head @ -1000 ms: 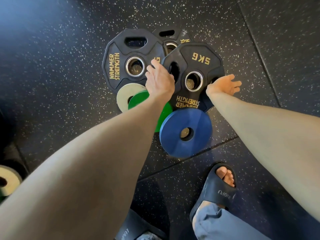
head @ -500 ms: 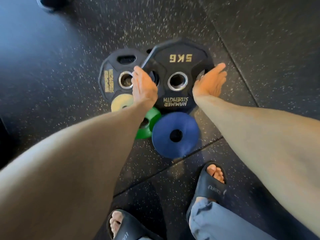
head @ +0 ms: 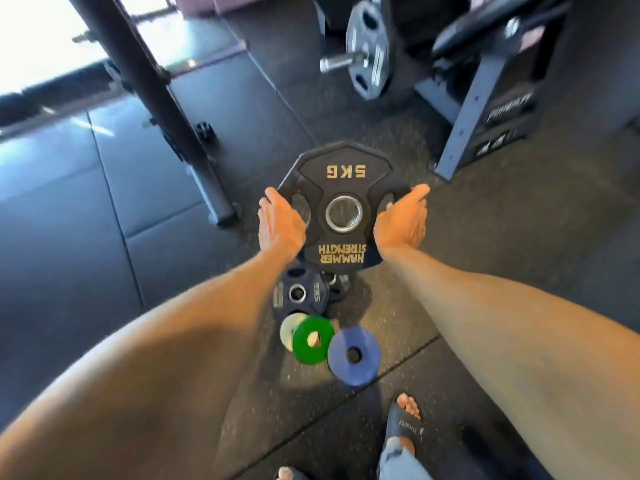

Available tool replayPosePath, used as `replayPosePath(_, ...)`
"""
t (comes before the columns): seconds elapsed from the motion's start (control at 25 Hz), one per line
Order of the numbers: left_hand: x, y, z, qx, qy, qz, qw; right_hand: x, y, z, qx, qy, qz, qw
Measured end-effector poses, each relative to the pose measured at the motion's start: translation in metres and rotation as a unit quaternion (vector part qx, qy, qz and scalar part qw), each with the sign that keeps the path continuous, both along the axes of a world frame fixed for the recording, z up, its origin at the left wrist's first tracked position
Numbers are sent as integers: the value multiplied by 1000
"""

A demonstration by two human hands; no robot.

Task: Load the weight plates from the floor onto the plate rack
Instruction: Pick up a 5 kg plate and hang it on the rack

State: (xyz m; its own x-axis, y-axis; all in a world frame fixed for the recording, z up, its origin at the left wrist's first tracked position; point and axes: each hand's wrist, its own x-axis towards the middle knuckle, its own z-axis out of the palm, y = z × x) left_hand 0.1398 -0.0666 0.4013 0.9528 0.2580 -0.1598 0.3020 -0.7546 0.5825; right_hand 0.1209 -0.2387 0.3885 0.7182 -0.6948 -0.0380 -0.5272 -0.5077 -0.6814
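Observation:
I hold a black 5 kg Hammer Strength plate [head: 343, 174] in the air above the floor, flat face toward me. My left hand [head: 280, 223] grips its left edge at a grip hole. My right hand [head: 401, 223] grips the right edge, thumb on top and fingers hidden underneath. Below it on the floor lie a black plate [head: 298, 292], a second black plate [head: 335, 287] mostly hidden, and small white [head: 287, 327], green [head: 313, 339] and blue [head: 353, 355] plates that overlap.
A grey plate [head: 369, 50] hangs on a chrome peg [head: 337, 62] of a machine at the upper right, beside a slanted blue-grey frame leg [head: 464, 116]. A dark slanted post [head: 156, 91] stands at the left. My foot in a dark slide [head: 405, 420] is at the bottom.
The 5 kg plate has come up off the pile between both hands. The view has tilted up, so gym equipment now shows and the floor plates sit lower in view.

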Motion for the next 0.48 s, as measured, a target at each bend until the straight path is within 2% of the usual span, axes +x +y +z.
replayPosePath(0.2,28,16,244,-13,-102,-16,995,24,8,245,41,-122,30,991)
replayPosePath(0.28,43,19,317,-18,-141,-2,990,40,11,318,41,-165,32,985)
replayPosePath(0.36,54,23,403,-37,-205,6,978,52,10,404,52,-220,51,973)
replayPosePath(0.48,60,30,499,-71,-325,-7,943,65,5,502,87,-295,78,948)
